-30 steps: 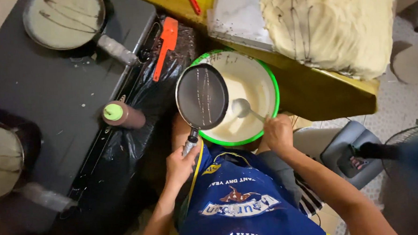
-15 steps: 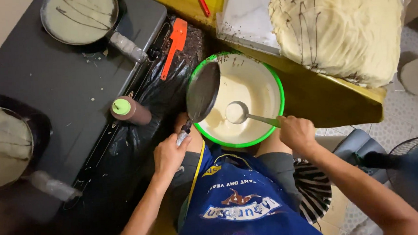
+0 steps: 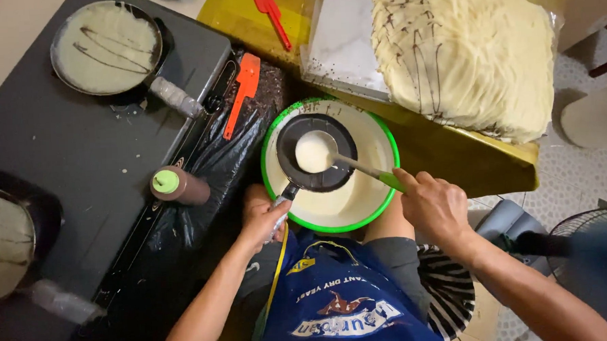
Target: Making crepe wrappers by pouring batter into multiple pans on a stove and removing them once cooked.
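Both hands are busy over the bowl, as I read it from the head camera; my left hand (image 3: 263, 216) is clenched round the handle of a small black pan (image 3: 316, 153), holding it level above the green-rimmed bowl (image 3: 386, 187); my right hand (image 3: 436, 205) grips the green-tipped handle of a ladle (image 3: 315, 151), whose cup sits over the middle of the pan, full of pale batter. I see the bowl beneath them holding more of that same pale batter (image 3: 346, 199), and it rests just in front of my blue apron (image 3: 343, 305).

To my left lies a dark stove top (image 3: 77, 153); at its far corner sits another pan (image 3: 105, 48) filled with a pale round crepe streaked with dark lines; a third pan (image 3: 3, 245) shows at the near left edge, partly cut off. I see a brown squeeze bottle with a green cap (image 3: 176, 185) standing near the stove's edge, well apart from my left hand; an orange spatula (image 3: 242, 91) lies on black plastic just beside the bowl; a red spatula (image 3: 271, 15) rests on the yellow table (image 3: 467, 160) farther back. A tall stack of pale, dark-streaked crepes (image 3: 465, 51) sits on that table beyond the bowl; a fan (image 3: 590, 253) shows at the lower right.
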